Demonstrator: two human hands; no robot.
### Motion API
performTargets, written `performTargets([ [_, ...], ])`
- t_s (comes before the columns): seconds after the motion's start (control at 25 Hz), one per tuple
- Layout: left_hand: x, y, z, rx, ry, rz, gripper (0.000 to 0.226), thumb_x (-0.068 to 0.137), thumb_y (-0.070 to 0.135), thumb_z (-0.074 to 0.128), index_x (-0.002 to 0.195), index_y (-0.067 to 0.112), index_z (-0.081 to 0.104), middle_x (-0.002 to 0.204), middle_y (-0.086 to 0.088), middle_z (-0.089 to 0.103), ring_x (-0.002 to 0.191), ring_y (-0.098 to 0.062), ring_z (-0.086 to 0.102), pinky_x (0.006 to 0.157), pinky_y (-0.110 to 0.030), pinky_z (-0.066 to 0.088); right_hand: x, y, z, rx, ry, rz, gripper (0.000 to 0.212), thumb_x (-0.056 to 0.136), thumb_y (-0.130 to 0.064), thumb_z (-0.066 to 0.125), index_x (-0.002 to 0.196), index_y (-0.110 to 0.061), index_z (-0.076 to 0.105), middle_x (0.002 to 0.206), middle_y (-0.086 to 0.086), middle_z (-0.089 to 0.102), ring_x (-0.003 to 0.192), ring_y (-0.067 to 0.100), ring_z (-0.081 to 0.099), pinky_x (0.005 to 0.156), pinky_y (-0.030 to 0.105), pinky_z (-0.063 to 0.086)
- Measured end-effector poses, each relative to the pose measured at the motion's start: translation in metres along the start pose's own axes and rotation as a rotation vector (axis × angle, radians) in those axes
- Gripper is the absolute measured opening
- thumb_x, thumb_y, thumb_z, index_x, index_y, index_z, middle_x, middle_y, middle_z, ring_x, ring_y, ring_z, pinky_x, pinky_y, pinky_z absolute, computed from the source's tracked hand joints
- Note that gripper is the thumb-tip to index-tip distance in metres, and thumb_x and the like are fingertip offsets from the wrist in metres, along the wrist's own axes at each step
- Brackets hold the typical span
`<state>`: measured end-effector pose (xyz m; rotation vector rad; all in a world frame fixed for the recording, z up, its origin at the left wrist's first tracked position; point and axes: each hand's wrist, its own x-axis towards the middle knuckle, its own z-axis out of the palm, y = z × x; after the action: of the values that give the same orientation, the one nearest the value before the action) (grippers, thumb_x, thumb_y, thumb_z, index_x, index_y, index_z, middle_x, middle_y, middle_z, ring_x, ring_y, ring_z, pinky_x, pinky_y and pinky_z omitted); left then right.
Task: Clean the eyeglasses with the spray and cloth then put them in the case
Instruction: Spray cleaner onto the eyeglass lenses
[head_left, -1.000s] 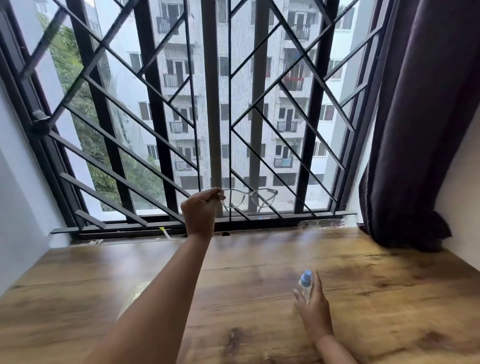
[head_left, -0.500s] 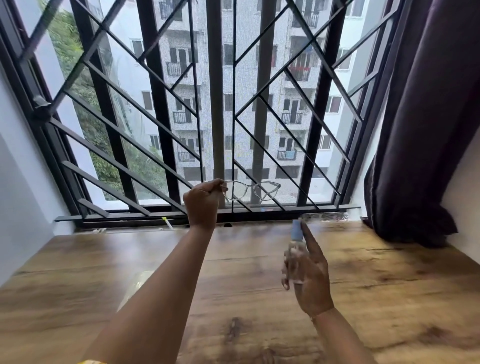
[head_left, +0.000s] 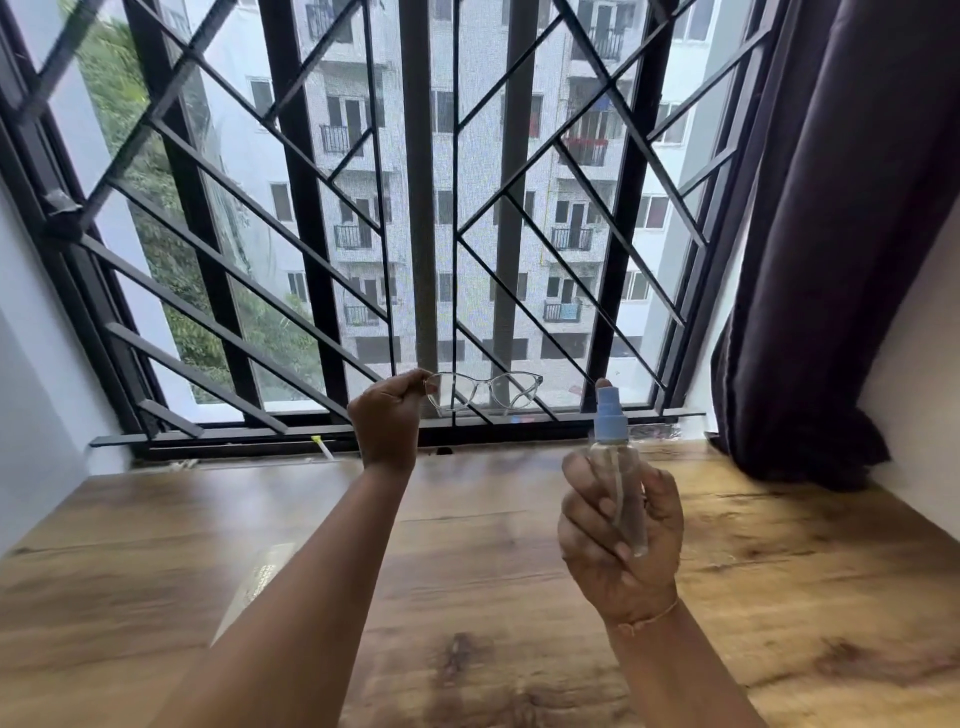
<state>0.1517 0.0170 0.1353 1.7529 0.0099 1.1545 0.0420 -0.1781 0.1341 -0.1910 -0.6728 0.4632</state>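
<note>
Head view shows the left hand (head_left: 387, 415) pinching clear-framed eyeglasses (head_left: 485, 391) by one end, long axis level toward the right hand (head_left: 618, 530), which grips the spray bottle (head_left: 615, 467) upright just beside them, index fingertip seemingly on the nozzle.

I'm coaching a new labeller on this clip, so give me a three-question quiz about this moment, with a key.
1. True or false: both hands hold the eyeglasses.
2. The right hand grips: A) a cloth, B) the spray bottle, C) a case.
3. Fill in: the bottle's pump top is coloured ___.
Key: 1 false, only the left hand holds them; 2 B; 3 blue.
</note>
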Motion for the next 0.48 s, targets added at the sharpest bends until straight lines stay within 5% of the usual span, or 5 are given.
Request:
performTargets([
  [0.2,-0.004,-0.002,-0.002,-0.014,-0.008,0.009,0.01,0.072,0.002,0.07,0.079,0.006,0.075,0.07,-0.009,0.073,0.068,0.003,0.062,0.063,-0.001,0.042,-0.003,-0.003,0.005,0.012,0.016,0.038,0.022,0.091,-0.022,0.038,0.085,-0.004,0.047,0.072,0.009,0.037,0.048,0.014,0.038,0.029,0.017,0.019],
  [0.32,-0.004,-0.003,-0.003,-0.007,-0.012,0.001,0.01,0.073,0.004,0.069,0.08,0.005,0.075,0.071,-0.01,0.073,0.07,-0.009,0.066,0.063,-0.003,0.043,-0.002,-0.006,0.014,-0.136,0.081,0.024,0.035,0.087,-0.021,0.047,0.115,0.001,0.047,0.088,0.015,0.057,0.049,0.014,0.038,0.03,0.016,0.022],
  [0.4,-0.004,-0.003,-0.002,-0.012,-0.013,0.007,0.01,0.074,0.005,0.068,0.08,0.006,0.075,0.07,-0.008,0.073,0.07,-0.009,0.066,0.063,-0.002,0.043,0.0,-0.009,0.019,-0.524,0.201,-0.158,0.068,0.077,-0.017,0.067,0.137,-0.017,0.035,0.08,0.008,0.058,0.043,0.013,0.044,0.033,0.016,0.036],
  [0.48,-0.005,-0.003,-0.001,-0.023,-0.009,-0.011,0.01,0.074,0.006,0.068,0.08,0.009,0.075,0.07,-0.006,0.073,0.068,-0.007,0.066,0.063,-0.005,0.044,0.008,-0.003,0.022,-1.202,0.325,-0.423,0.087,0.07,-0.008,0.072,0.14,-0.039,0.03,0.067,-0.001,0.054,0.039,0.016,0.047,0.032,0.028,0.046],
])
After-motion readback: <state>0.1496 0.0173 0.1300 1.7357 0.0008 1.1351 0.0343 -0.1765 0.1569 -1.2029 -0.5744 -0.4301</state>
